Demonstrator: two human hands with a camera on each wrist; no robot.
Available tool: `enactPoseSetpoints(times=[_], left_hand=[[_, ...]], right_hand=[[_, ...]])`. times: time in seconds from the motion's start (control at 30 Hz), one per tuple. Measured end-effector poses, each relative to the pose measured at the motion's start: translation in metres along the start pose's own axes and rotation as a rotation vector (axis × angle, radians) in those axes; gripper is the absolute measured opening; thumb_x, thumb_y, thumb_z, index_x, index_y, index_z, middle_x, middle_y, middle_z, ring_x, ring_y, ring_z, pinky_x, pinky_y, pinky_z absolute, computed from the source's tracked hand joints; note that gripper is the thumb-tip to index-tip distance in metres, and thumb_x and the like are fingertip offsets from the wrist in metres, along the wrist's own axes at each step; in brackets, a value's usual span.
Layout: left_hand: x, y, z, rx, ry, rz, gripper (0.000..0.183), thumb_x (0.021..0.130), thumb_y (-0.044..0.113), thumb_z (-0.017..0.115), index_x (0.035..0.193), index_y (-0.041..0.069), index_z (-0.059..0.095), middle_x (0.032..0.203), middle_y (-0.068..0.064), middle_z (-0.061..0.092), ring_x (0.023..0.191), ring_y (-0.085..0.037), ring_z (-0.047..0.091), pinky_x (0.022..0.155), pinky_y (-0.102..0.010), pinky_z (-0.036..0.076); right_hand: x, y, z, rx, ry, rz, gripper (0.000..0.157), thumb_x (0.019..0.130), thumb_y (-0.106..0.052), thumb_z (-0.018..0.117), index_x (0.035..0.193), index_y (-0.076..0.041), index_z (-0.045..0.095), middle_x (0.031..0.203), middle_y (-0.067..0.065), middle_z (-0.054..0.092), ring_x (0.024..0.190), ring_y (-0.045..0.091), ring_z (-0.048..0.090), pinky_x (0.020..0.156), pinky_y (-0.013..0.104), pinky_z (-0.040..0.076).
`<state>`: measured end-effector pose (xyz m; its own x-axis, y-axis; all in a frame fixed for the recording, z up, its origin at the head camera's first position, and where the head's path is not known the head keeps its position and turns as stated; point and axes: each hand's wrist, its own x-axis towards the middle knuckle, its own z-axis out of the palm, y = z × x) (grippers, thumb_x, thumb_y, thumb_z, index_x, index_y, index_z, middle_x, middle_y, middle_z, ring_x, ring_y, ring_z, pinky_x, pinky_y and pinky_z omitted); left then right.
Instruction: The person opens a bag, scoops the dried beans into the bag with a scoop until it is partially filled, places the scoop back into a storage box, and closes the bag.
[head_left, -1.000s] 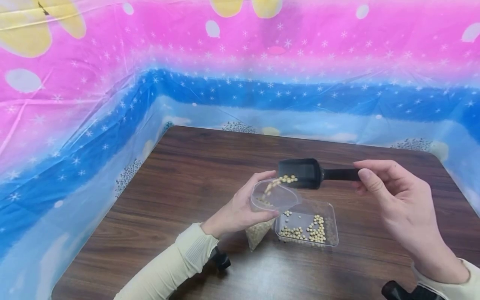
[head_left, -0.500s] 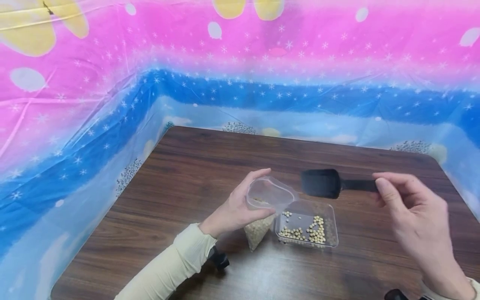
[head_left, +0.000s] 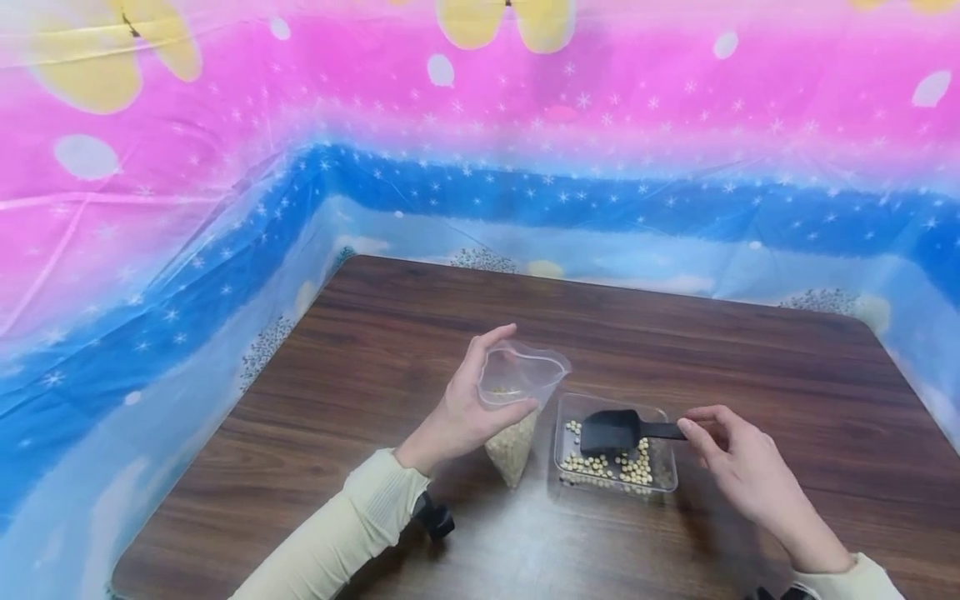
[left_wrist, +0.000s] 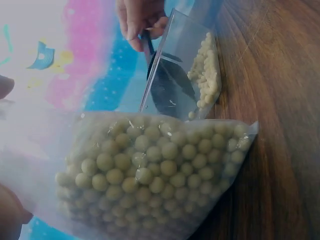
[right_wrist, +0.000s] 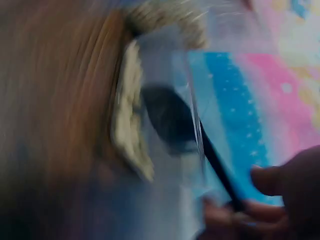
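Note:
My left hand (head_left: 457, 417) holds a clear plastic bag (head_left: 513, 446) near its mouth, thumb and fingers around the spread opening. Small round pale-yellow balls, like dried soybeans or peas, fill the lower part of the bag (left_wrist: 150, 170). My right hand (head_left: 750, 479) pinches the handle of a black scoop (head_left: 611, 432). The scoop's blade is inside a clear rectangular plastic box (head_left: 615, 399), above loose balls (head_left: 637, 471) on the box floor. Through the box wall, the left wrist view shows the blade (left_wrist: 172, 87) tilted downward. Motion blurs the right wrist view.
A dark wood-grain table (head_left: 405, 325) carries the box, just right of the bag. Pink and blue patterned cloth (head_left: 480, 200) hangs behind the table and along its left side. Black straps (head_left: 435, 517) sit at the wrists.
Balls poured from the scoop into the bag a second ago. The scoop then moved right, and is now down in the box. My left hand and the bag shifted slightly left, the bag more upright.

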<state>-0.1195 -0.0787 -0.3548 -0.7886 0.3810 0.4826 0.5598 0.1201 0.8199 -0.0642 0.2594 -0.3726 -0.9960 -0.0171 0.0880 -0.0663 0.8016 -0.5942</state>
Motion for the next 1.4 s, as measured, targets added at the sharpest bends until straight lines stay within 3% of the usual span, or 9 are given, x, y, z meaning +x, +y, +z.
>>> enactPoseSetpoints(times=[0.1,0.2,0.4,0.57,0.63,0.77,0.93,1.2,1.4], left_hand=[[0.0,0.0,-0.002,0.016,-0.003,-0.013,0.087,0.078,0.011,0.081,0.148,0.021,0.031,0.126,-0.009,0.046,0.113,-0.024,0.049,0.095,-0.045,0.049],[0.002,-0.002,-0.004,0.035,-0.048,-0.043,0.088,0.078,0.018,0.081,0.148,0.031,0.03,0.127,-0.008,0.04,0.115,-0.022,0.046,0.094,-0.044,0.05],[0.011,0.004,-0.017,0.04,-0.18,-0.101,0.062,0.092,0.043,0.062,0.147,0.036,0.032,0.129,-0.006,0.033,0.119,-0.021,0.041,0.092,-0.044,0.048],[0.014,-0.001,-0.038,0.028,-0.229,-0.03,0.033,0.104,0.03,0.04,0.132,0.019,0.054,0.128,-0.003,0.046,0.121,-0.018,0.044,0.1,-0.044,0.043],[0.016,-0.004,-0.05,0.024,-0.24,0.012,0.026,0.102,0.015,0.041,0.117,0.011,0.061,0.122,-0.005,0.053,0.117,-0.019,0.049,0.1,-0.042,0.044],[0.016,-0.001,-0.074,0.047,-0.305,0.027,0.02,0.094,0.001,0.047,0.104,0.007,0.063,0.115,-0.005,0.058,0.111,-0.019,0.054,0.096,-0.038,0.048],[0.011,0.009,-0.093,0.239,-0.364,0.045,0.016,0.089,0.007,0.067,0.103,0.014,0.063,0.108,0.005,0.061,0.105,-0.011,0.058,0.092,-0.033,0.05],[0.007,0.015,-0.095,0.456,-0.225,0.325,0.012,0.084,0.006,0.075,0.087,0.011,0.065,0.087,0.005,0.062,0.086,-0.01,0.058,0.079,-0.028,0.05],[-0.001,0.016,-0.094,0.464,-0.165,0.309,0.016,0.082,0.007,0.077,0.087,0.011,0.062,0.083,0.006,0.063,0.078,-0.009,0.058,0.07,-0.029,0.052]], right_hand=[[0.001,-0.015,-0.002,-0.23,0.121,-0.123,0.051,0.099,-0.044,0.052,0.121,0.001,0.059,0.105,0.023,0.064,0.09,0.041,0.06,0.069,0.055,0.05],[0.005,-0.05,-0.002,-0.228,0.222,-0.295,0.044,0.096,-0.033,0.061,0.127,-0.001,0.058,0.103,0.019,0.061,0.086,0.035,0.059,0.071,0.055,0.051],[0.02,-0.13,0.019,-0.014,-0.035,-0.584,0.057,0.096,-0.034,0.06,0.145,-0.014,0.04,0.077,-0.013,0.061,0.063,-0.001,0.054,0.06,0.023,0.053],[0.03,-0.154,0.038,-0.043,-0.104,-0.62,0.018,0.094,-0.037,0.063,0.096,-0.019,0.058,0.063,-0.016,0.048,0.053,-0.001,0.043,0.047,0.019,0.041],[0.031,-0.155,0.041,-0.035,-0.082,-0.641,0.02,0.092,-0.032,0.067,0.082,-0.021,0.054,0.065,-0.015,0.047,0.053,0.001,0.041,0.045,0.02,0.039],[0.033,-0.155,0.039,0.004,-0.05,-0.689,0.009,0.09,-0.02,0.071,0.085,-0.018,0.063,0.075,-0.013,0.054,0.059,0.001,0.047,0.05,0.017,0.045],[0.042,-0.151,0.028,0.041,-0.025,-0.666,0.007,0.085,-0.008,0.073,0.088,-0.013,0.07,0.085,-0.009,0.061,0.068,0.002,0.056,0.056,0.017,0.051],[0.059,-0.142,0.023,0.104,0.023,-0.649,0.013,0.086,0.001,0.071,0.091,-0.01,0.07,0.088,-0.007,0.063,0.075,0.007,0.062,0.062,0.022,0.055],[0.054,-0.14,0.033,0.134,0.004,-0.671,0.016,0.087,-0.002,0.071,0.097,-0.01,0.062,0.09,-0.007,0.061,0.079,0.005,0.06,0.07,0.024,0.056]])
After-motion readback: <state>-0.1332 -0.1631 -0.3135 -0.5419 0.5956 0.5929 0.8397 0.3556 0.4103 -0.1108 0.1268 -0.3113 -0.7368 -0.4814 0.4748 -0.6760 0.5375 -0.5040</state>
